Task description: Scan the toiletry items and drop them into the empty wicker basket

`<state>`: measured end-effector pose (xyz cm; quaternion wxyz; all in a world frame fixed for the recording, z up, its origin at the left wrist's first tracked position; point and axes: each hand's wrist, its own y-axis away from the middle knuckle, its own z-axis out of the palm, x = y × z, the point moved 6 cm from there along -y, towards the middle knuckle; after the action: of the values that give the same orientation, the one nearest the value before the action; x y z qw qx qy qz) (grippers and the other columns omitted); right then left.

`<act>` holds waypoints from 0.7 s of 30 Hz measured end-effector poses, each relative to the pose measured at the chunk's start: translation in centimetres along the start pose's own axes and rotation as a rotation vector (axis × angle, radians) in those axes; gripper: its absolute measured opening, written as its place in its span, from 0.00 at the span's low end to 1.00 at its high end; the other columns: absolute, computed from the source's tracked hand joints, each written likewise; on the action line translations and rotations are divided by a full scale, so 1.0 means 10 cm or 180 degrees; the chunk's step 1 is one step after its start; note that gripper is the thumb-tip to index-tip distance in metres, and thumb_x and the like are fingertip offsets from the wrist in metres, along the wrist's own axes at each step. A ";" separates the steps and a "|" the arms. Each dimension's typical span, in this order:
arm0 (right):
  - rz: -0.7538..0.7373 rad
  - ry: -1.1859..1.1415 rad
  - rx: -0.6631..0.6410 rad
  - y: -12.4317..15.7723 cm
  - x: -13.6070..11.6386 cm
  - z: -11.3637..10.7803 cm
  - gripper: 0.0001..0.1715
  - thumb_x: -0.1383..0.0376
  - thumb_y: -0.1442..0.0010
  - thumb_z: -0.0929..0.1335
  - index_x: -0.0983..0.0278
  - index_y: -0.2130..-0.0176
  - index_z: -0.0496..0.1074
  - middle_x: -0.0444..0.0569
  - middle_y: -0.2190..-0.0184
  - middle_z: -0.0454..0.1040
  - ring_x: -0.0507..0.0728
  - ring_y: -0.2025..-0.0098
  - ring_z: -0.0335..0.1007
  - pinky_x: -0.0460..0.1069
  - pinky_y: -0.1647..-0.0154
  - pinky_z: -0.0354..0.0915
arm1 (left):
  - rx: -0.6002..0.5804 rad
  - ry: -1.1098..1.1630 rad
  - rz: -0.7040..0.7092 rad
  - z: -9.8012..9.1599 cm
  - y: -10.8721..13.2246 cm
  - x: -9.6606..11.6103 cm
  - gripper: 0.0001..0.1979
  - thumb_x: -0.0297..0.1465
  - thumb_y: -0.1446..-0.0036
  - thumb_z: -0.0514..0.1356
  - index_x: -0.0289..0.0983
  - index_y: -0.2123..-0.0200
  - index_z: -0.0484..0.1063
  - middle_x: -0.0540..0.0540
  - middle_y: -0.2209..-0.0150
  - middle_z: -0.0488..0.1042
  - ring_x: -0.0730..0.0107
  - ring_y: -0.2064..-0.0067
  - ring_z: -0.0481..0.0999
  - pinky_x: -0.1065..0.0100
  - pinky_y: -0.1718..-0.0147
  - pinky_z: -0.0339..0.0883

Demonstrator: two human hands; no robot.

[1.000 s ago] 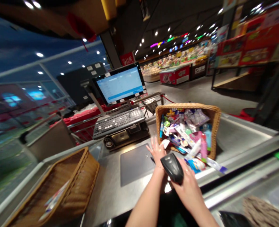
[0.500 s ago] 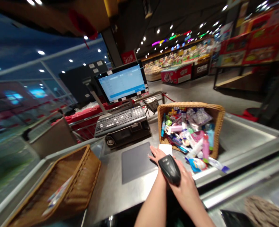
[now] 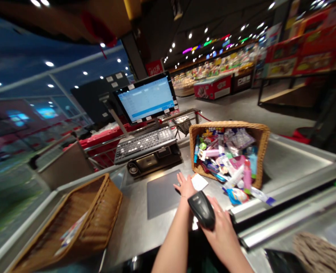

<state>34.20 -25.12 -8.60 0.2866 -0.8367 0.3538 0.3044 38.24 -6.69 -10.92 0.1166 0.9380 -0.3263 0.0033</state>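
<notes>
My right hand (image 3: pixel 221 223) is wrapped round a black handheld barcode scanner (image 3: pixel 202 210), its head pointing forward and left. Just beyond the scanner, my left hand (image 3: pixel 186 187) reaches over the metal counter (image 3: pixel 131 223) with its fingers spread. Beside those fingers lies a small white packet (image 3: pixel 200 182) with an orange corner; whether they touch it I cannot tell. A grey mat (image 3: pixel 162 195) lies to the left of that hand. To the right, a wicker basket (image 3: pixel 263 151) tips toward me, full of tubes and small packs. A blue-and-white pack (image 3: pixel 236 196) lies at its mouth.
A keyboard (image 3: pixel 146 143) and a lit monitor (image 3: pixel 146 99) stand behind the mat. At left another wicker basket (image 3: pixel 108 212) holds a few slim packs. A brown cloth (image 3: pixel 317 252) and a dark flat object (image 3: pixel 283 261) lie at lower right.
My left hand has shifted slightly left, and more of the white packet shows, now turned at an angle. The scanner in my right hand has moved a little down and left.
</notes>
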 end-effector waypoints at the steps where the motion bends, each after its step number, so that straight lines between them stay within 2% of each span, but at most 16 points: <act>1: -0.0002 0.0002 -0.0055 0.02 0.01 0.02 0.32 0.66 0.44 0.64 0.66 0.41 0.63 0.57 0.37 0.65 0.69 0.32 0.52 0.71 0.38 0.55 | -0.0068 0.0008 0.0067 -0.03 -0.02 -0.07 0.48 0.42 0.57 0.66 0.45 0.34 0.51 0.38 0.28 0.37 0.47 0.28 0.34 0.38 0.40 0.51; 4: -0.0048 0.0000 -0.0217 0.07 0.02 0.09 0.32 0.66 0.44 0.63 0.67 0.40 0.63 0.57 0.36 0.63 0.67 0.31 0.50 0.70 0.36 0.54 | -0.0201 0.0000 0.0060 -0.10 -0.08 -0.30 0.54 0.43 0.61 0.67 0.37 0.33 0.46 0.30 0.29 0.32 0.43 0.29 0.30 0.34 0.41 0.48; 7: -0.0102 -0.0005 -0.0335 0.10 -0.01 0.14 0.31 0.67 0.44 0.63 0.66 0.40 0.63 0.56 0.36 0.62 0.66 0.31 0.48 0.69 0.36 0.53 | -0.0317 -0.0012 0.0076 -0.11 -0.09 -0.41 0.54 0.44 0.62 0.68 0.37 0.34 0.49 0.29 0.29 0.32 0.43 0.29 0.29 0.33 0.41 0.45; 10: -0.0108 0.0001 -0.0389 0.12 -0.07 0.17 0.32 0.67 0.44 0.62 0.65 0.40 0.64 0.55 0.36 0.62 0.67 0.31 0.48 0.70 0.36 0.54 | -0.0349 -0.0017 0.0113 -0.07 -0.07 -0.38 0.50 0.45 0.62 0.68 0.37 0.36 0.53 0.30 0.29 0.33 0.44 0.29 0.28 0.32 0.40 0.44; 15: -0.0076 0.0032 -0.0394 0.11 -0.10 0.16 0.31 0.67 0.43 0.62 0.67 0.41 0.64 0.57 0.36 0.62 0.68 0.31 0.49 0.71 0.37 0.54 | -0.0281 0.0002 0.0327 -0.01 0.01 -0.18 0.47 0.47 0.58 0.66 0.37 0.37 0.55 0.30 0.29 0.32 0.45 0.29 0.29 0.32 0.40 0.43; 17: -0.0104 0.0036 -0.0395 0.10 -0.08 0.15 0.30 0.66 0.43 0.63 0.66 0.41 0.64 0.56 0.36 0.62 0.68 0.31 0.49 0.70 0.36 0.54 | -0.0263 -0.0019 0.0448 -0.01 0.04 -0.12 0.41 0.48 0.55 0.64 0.37 0.40 0.61 0.31 0.29 0.36 0.44 0.29 0.31 0.30 0.41 0.42; 19: -0.0135 0.0033 -0.0392 0.09 -0.04 0.15 0.30 0.66 0.43 0.63 0.64 0.41 0.64 0.55 0.35 0.62 0.66 0.31 0.49 0.68 0.36 0.54 | -0.0279 -0.0053 0.0597 -0.05 0.05 -0.09 0.31 0.48 0.52 0.62 0.39 0.46 0.69 0.33 0.30 0.47 0.42 0.29 0.35 0.29 0.41 0.41; 21: -0.0141 0.0033 -0.0366 0.08 -0.01 0.14 0.31 0.66 0.43 0.64 0.64 0.40 0.64 0.55 0.35 0.62 0.66 0.31 0.49 0.67 0.35 0.54 | -0.0267 -0.0090 0.0792 -0.11 0.05 -0.07 0.25 0.46 0.52 0.62 0.43 0.51 0.73 0.37 0.32 0.54 0.43 0.29 0.38 0.29 0.40 0.40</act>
<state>33.11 -24.55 -9.67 0.2428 -0.8609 0.3186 0.3135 37.49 -6.44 -9.80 0.1497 0.8846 -0.4415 -0.0092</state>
